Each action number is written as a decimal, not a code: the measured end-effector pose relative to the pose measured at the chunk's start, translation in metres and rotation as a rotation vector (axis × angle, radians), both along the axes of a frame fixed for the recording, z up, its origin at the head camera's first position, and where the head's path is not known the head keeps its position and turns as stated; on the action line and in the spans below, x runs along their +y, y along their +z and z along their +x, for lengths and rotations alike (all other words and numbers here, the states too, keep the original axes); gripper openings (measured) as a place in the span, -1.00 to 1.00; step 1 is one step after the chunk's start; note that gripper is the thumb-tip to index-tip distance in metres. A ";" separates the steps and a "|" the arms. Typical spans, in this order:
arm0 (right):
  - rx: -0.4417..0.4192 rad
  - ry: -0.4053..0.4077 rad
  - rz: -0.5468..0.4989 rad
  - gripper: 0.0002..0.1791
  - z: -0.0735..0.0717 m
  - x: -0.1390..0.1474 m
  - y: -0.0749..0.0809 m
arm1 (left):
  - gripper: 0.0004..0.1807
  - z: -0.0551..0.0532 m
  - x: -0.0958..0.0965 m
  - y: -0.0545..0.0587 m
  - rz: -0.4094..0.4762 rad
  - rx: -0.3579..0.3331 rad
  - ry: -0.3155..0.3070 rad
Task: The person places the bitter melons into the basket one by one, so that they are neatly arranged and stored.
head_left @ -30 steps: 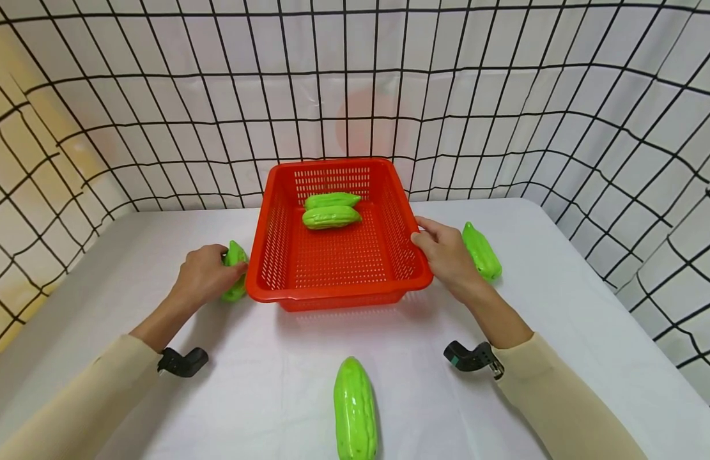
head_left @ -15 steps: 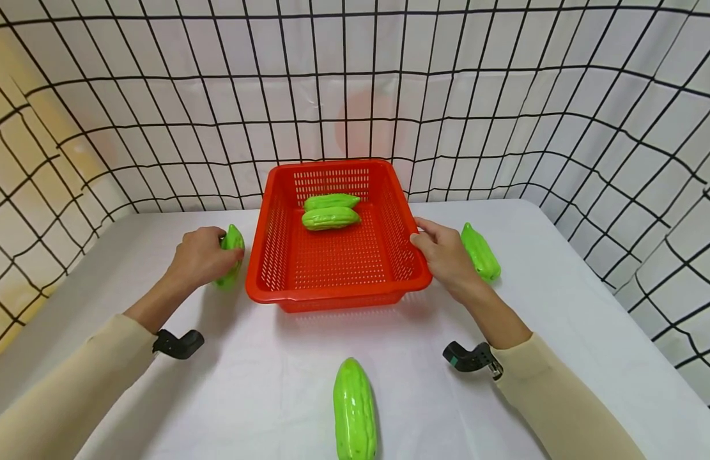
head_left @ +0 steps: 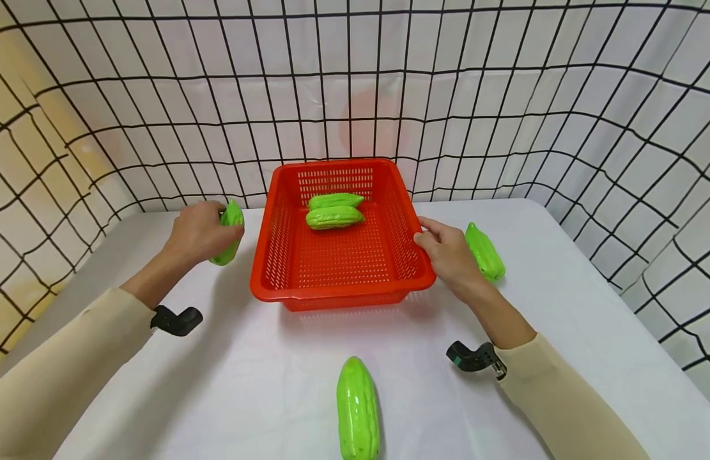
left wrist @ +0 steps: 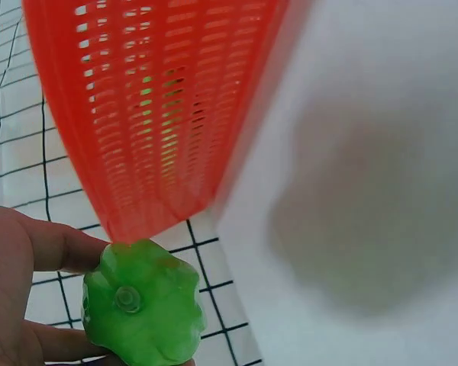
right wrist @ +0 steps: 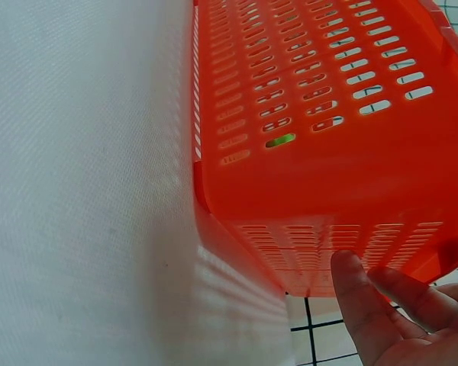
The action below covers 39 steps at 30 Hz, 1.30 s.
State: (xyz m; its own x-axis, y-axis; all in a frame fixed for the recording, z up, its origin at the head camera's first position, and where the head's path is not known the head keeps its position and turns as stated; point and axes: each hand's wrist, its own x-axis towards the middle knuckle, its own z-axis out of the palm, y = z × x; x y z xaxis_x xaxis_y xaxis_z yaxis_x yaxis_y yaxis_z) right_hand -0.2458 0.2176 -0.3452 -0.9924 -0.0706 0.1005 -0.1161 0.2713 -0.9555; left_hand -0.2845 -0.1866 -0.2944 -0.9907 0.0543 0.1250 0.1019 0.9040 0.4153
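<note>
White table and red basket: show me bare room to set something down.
Free: the white table between the red basket and the front vegetable, and right of the right-hand vegetable; also the basket's near floor, before its two vegetables. Crowded: the basket's right rim, with the right hand and right-hand vegetable close by; and its left, where the left hand holds another vegetable.

Bright, diffuse light; soft shadows.

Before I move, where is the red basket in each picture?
Head: the red basket is central, between left hand and right hand.
Left wrist: the basket is at upper left, above the held green vegetable.
Right wrist: the basket is at upper right, above the right hand.
Shared landmark: the black grid.
</note>
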 end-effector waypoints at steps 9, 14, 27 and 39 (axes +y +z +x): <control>-0.011 0.010 -0.016 -0.47 0.001 0.001 0.000 | -0.75 -0.007 0.014 0.025 -0.015 0.051 -0.012; -0.010 0.018 -0.011 -0.46 0.002 0.001 0.000 | -0.70 -0.014 0.027 0.032 -0.014 0.031 -0.009; -0.001 0.020 -0.009 -0.46 0.001 0.001 0.001 | -0.53 -0.032 0.063 0.048 -0.018 0.055 -0.049; 0.013 0.020 -0.010 -0.47 0.001 0.000 0.002 | -0.62 -0.049 0.089 0.043 -0.021 0.028 -0.097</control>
